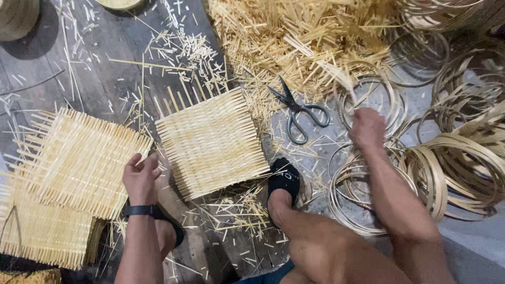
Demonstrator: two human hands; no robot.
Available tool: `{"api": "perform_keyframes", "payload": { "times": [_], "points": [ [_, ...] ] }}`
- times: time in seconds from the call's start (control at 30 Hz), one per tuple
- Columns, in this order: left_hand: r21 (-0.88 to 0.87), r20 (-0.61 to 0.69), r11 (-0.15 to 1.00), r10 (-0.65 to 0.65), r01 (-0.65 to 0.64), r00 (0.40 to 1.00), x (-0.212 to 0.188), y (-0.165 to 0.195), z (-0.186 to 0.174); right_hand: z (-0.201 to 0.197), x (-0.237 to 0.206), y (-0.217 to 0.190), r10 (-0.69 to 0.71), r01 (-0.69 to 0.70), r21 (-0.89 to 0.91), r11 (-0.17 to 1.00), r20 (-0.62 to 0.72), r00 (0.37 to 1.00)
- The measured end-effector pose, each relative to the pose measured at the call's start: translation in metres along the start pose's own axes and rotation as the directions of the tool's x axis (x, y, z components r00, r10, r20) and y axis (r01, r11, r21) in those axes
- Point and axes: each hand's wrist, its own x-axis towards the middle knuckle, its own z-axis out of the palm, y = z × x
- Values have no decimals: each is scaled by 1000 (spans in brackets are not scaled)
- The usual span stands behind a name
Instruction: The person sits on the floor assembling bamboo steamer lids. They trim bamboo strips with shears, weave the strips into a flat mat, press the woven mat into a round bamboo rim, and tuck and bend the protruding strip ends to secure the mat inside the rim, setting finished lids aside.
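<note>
Far left there's a stack of woven bamboo mats (58,210), square-ish with loose strip ends sticking out all round, lying on the dark plank floor (105,58). The left hand (141,176) sits at the right edge of the top mat, fingers curled over that edge and gripping it; there's a black wristband (141,211) on that wrist. Just right of it lies a separate woven mat (213,142), flat on the floor and turned at an angle, touching nothing but the floor as far as I can see. Near its right corner is a foot in a black sock (284,179), with the bare knee nearer to the camera.

Farther off, a big heap of cut bamboo offcuts (300,37) spreads across the floor, and a pair of grey scissors (300,113) lies at its near edge, blades apart. Right of the scissors, the right hand (366,128) is clenched around a thin bamboo strip (342,79) that pokes up toward the heap. Under and around it sit loose bamboo hoops (368,94), and far right there's a thick bunch of coiled bamboo rings (463,163).
</note>
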Motion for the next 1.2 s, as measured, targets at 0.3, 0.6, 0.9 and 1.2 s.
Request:
{"api": "perform_keyframes", "payload": {
  "times": [0.3, 0.6, 0.9, 1.2],
  "points": [
    [189, 365, 974, 46, -123, 930, -86, 108, 93, -231, -51, -69, -10, 53, 988, -147, -55, 998],
    [-659, 540, 694, 170, 289, 824, -181, 212, 130, -327, -124, -194, -405, 230, 812, 536, 9, 914],
    [-320, 678, 923, 66, 214, 732, -227, 232, 75, -313, -147, -285, -880, 979, 90, 185, -428, 206],
    [-91, 794, 921, -162, 379, 585, -193, 236, 67, -271, -170, -334, -941, 997, -65, 36, -338, 12]
  ]
}}
